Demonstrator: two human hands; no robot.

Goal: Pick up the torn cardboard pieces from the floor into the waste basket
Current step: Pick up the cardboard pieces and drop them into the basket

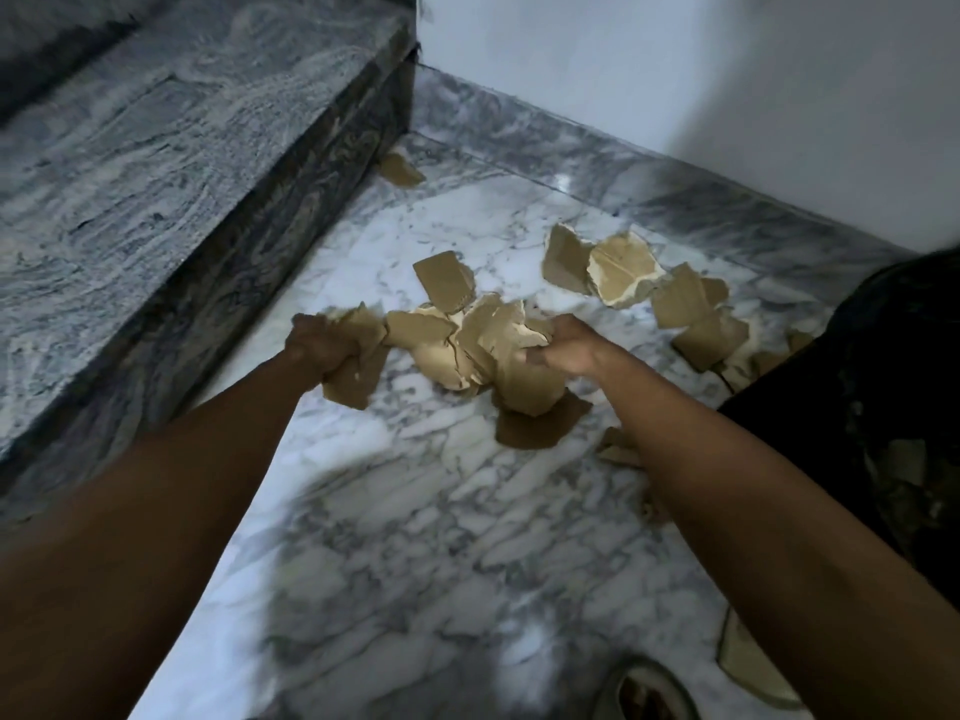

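- Two bare forearms reach forward over the white marble floor (pixel 415 511), which has grey veins.
- At the left edge, a dark grey stone step (pixel 171 163) rises above the floor and runs toward the far corner.
- The left hand (pixel 322 348) is closed in a fist around a bunch of torn cardboard pieces (pixel 358 366); brown scraps stick out above and below the fist.
- One small cardboard scrap (pixel 400 170) lies alone at the foot of the step, near the far corner.
- Between both hands there is a heap of cardboard pieces (pixel 467 345), and one flat dark piece (pixel 540 426) lies on the floor just under it.
- The right hand (pixel 569 348) is curled around the right side of this heap, with the fingers closed on the pieces.
- More loose cardboard pieces (pixel 623 272) lie scattered on the floor toward the white wall (pixel 675 70) on the right.
- At the right edge a dark, round shape (pixel 883 381) is seen; it is perhaps the waste basket, but I cannot tell.
- Near the bottom edge a round metal floor drain (pixel 644 693) sits in the floor.
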